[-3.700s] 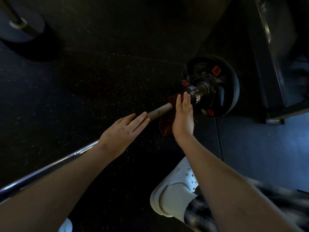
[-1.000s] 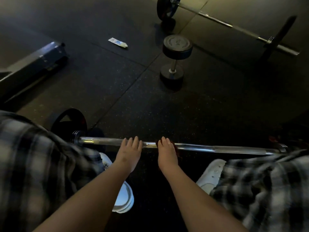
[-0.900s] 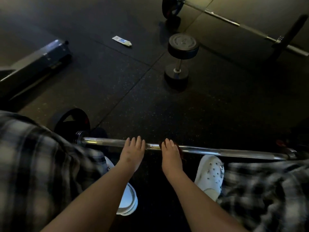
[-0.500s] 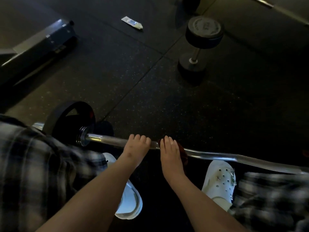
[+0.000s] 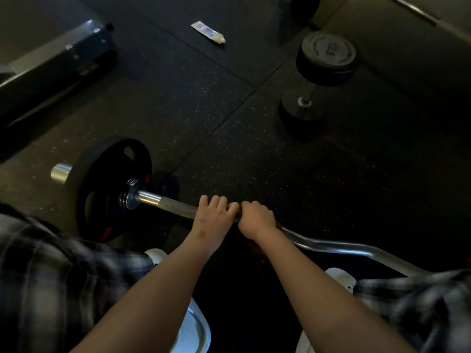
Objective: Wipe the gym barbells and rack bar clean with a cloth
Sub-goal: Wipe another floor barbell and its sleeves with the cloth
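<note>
On my feed both forearms are bare right down to the left hand and right hand. Checked trousers, dark with pale lines, cover the knees at near left and near right. Below them show rounded white clogs, smooth and slightly glossy.

no legible text, dumbbell end markings too blurred

A speckled black rubber floor carries a plate-loaded barbell, a dumbbell standing on end, a small tube and a metal frame base.
</note>
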